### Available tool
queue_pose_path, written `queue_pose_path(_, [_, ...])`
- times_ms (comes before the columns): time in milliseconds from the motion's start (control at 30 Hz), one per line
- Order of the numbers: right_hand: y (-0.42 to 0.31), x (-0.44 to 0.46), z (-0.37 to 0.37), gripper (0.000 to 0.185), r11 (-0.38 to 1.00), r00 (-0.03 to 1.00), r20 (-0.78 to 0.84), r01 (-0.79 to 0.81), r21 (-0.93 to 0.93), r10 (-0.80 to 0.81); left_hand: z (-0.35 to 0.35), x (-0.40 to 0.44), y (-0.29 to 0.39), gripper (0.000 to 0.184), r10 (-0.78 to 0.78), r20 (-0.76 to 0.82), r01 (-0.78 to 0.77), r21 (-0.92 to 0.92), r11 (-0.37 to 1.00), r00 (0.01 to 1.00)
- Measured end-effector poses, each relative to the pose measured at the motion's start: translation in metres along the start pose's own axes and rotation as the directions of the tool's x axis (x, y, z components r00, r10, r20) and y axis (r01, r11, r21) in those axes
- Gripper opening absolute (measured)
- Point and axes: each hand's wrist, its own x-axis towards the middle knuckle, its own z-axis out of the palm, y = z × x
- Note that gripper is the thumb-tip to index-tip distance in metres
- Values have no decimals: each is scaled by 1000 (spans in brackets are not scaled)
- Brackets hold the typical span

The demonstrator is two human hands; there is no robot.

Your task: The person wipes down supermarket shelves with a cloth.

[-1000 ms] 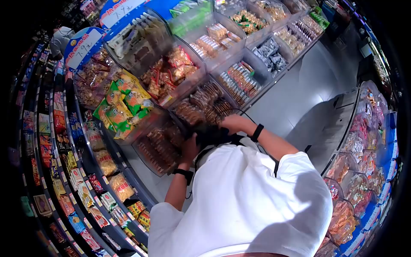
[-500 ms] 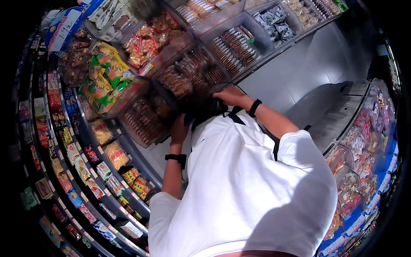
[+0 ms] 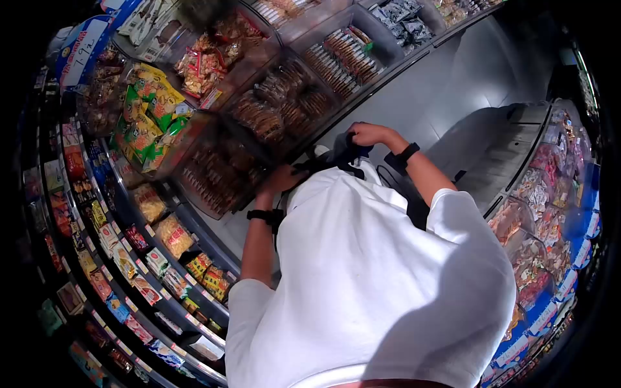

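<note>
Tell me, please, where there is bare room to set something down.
The widest bare patch is the grey floor between the snack bins and the right display; a narrow strip shows between the bins and left shelves. The bins, display and shelves are crowded.

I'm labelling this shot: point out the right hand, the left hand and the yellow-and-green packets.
Right hand (image 3: 372, 134): head view, back of the hand.
Left hand (image 3: 281, 179): head view, back of the hand.
Yellow-and-green packets (image 3: 145, 132): head view, a packet mid-pile.
</note>
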Motion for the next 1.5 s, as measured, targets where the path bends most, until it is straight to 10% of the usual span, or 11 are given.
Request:
queue_pose_path(100, [-58, -2, 1, 32, 813, 993, -50, -60, 579, 109, 9, -18, -28, 47, -93, -78, 82, -135, 987, 993])
queue_pose_path(133, [-74, 4, 8, 34, 789, 991, -131, 47, 613, 43, 30, -20, -40, 46, 114, -538, -322, -309, 895, 835])
queue_pose_path(267, [-100, 63, 37, 41, 885, 976, 142, -212, 415, 167, -6, -41, -55, 60, -314, -510, 95, -410, 907, 801])
queue_pose_path(367, [-66, 124, 124, 34, 928, 933, -120, 354, 120, -341, -6, -32, -58, 58, -233, -590, -49, -422, 906, 773])
queue_pose_path(500, [-148, 92, 130, 29, 981, 999, 28, -29, -192, 35, 1, -22, -29, 50, 114, -613, -241, -128, 962, 782])
queue_pose_path(700, [-123, 78, 118, 24, 914, 998, -62, -11, -405, -16, 32, 8, -23, 53, 254, -614, -254, 90, 963, 747])
queue_pose_path(967, [-126, 82, 84, 27, 845, 916, -162, 256, -469, -367, 11, -3, -29, 58, -119, -498, 49, -152, 987, 859])
queue_pose_path(1233, [-43, 76, 34, 19, 659, 656, -235, 527, -537, -717, 34, 59, 25, 76, 159, -624, -260, -73, 963, 765])
queue_pose_path(1367, [-33, 21, -18, 23, 841, 864, -337, 164, -516, -375, 28, 109, 84, 64, 89, -523, -275, -289, 917, 847])
queue_pose_path(1433, [-26, -7, -47, 22, 880, 821, -483, 47, -472, -303, 26, 129, 126, 55, 254, -763, -332, 55, 942, 594])
queue_pose_path(1500, [-13, -32, -73, 23, 898, 819, -501, 37, -439, -278, 21, 136, 154, 55, 296, -713, -291, 134, 947, 636])
